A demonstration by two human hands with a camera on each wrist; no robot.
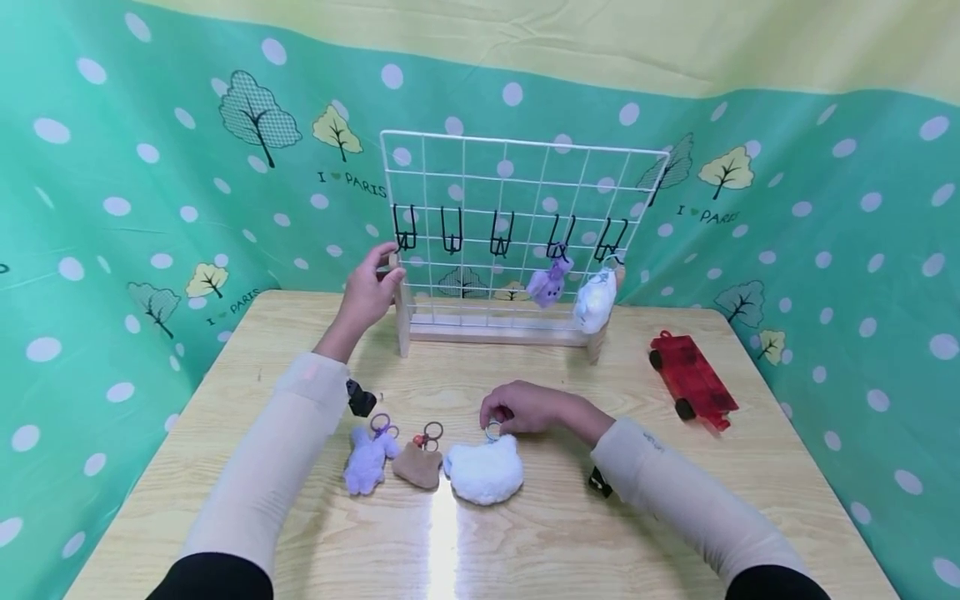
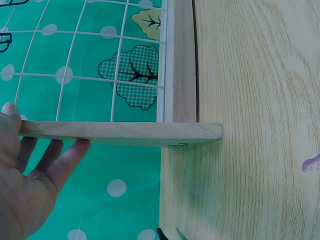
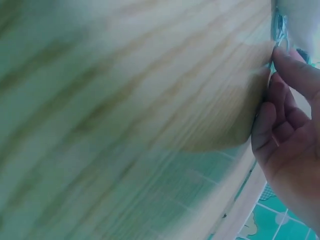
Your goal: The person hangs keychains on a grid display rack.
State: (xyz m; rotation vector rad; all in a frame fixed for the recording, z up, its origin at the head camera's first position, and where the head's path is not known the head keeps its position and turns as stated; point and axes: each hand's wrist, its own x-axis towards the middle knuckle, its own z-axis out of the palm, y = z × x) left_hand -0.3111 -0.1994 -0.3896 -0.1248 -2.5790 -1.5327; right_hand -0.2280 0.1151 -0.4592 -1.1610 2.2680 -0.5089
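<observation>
My left hand (image 1: 369,290) grips the wooden side post (image 2: 125,131) of a white wire grid rack (image 1: 517,176), thumb on one face and fingers on the other. At the front of the table, my right hand (image 1: 527,406) pinches the metal ring (image 1: 492,431) of a white plush keychain (image 1: 486,472), which lies on the wood. In the right wrist view the right hand (image 3: 292,135) is low against the tabletop, with the plush mostly out of frame. Left of it lie a brown plush keychain (image 1: 417,466) and a purple plush keychain (image 1: 365,462).
Several black hooks (image 1: 452,231) line the grid. A small purple plush (image 1: 548,284) and a pale blue-white plush (image 1: 596,300) hang from the two rightmost. A red checked car-shaped pouch (image 1: 692,377) lies at the right. Polka-dot cloth (image 1: 825,250) encloses the table's back and sides.
</observation>
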